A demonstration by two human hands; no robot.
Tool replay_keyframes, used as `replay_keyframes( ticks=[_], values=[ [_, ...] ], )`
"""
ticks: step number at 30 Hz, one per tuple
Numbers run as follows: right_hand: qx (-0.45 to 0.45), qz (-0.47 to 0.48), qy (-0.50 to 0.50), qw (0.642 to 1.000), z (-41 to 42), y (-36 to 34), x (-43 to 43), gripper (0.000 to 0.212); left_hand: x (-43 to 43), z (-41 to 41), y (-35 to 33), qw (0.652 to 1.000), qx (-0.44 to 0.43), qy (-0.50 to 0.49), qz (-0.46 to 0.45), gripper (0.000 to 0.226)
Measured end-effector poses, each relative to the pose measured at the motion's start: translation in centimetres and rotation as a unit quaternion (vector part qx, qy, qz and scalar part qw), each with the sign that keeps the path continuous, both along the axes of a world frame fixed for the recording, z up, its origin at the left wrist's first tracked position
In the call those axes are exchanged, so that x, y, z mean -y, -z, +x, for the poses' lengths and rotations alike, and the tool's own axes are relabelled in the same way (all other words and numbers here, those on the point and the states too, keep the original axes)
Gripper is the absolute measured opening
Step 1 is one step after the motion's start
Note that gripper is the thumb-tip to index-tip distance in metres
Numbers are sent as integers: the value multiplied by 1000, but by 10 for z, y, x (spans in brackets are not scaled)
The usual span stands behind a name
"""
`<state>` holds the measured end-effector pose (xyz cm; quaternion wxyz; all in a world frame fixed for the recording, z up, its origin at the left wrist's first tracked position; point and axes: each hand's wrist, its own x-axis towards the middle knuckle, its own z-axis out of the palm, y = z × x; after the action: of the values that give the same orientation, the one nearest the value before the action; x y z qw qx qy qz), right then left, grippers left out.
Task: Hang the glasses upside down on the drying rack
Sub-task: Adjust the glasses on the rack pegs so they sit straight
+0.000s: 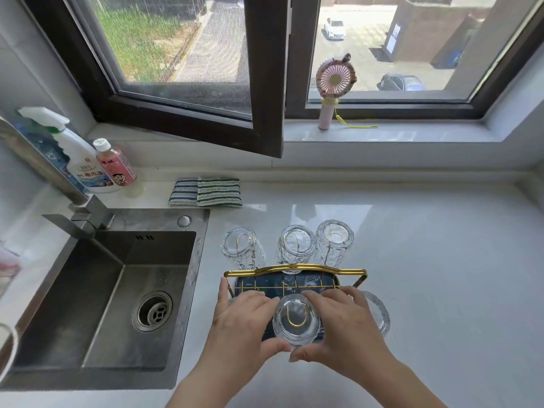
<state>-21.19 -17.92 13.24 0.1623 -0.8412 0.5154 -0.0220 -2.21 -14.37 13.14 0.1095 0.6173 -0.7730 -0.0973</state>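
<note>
Presently an upturned glass [295, 319] is cupped by the left hand [244, 322] and right hand [344, 328] over a near prong of the drying rack [294, 270]; if released off-centre, seemingly, it could tip against its half-hidden neighbour [378, 315].

The drying rack [294, 270] is set on the countertop [426, 260] right of the sink [97, 304]; three glasses [295, 245] are hung along its far side, two sponges [206, 192] laid behind.

Right hand [344, 328] hides most of near-right glass [378, 315]; bottle labels unreadable.
</note>
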Motion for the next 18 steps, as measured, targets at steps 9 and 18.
replay_keyframes(
  ticks=[9,18],
  values=[
    [22,-35,0,999,0,1,3,100,3,1,-4,1000,-12,6,20,63],
    [12,-20,-5,1000,-1,3,2,105,1,2,0,998,-38,2,42,68]
  ],
)
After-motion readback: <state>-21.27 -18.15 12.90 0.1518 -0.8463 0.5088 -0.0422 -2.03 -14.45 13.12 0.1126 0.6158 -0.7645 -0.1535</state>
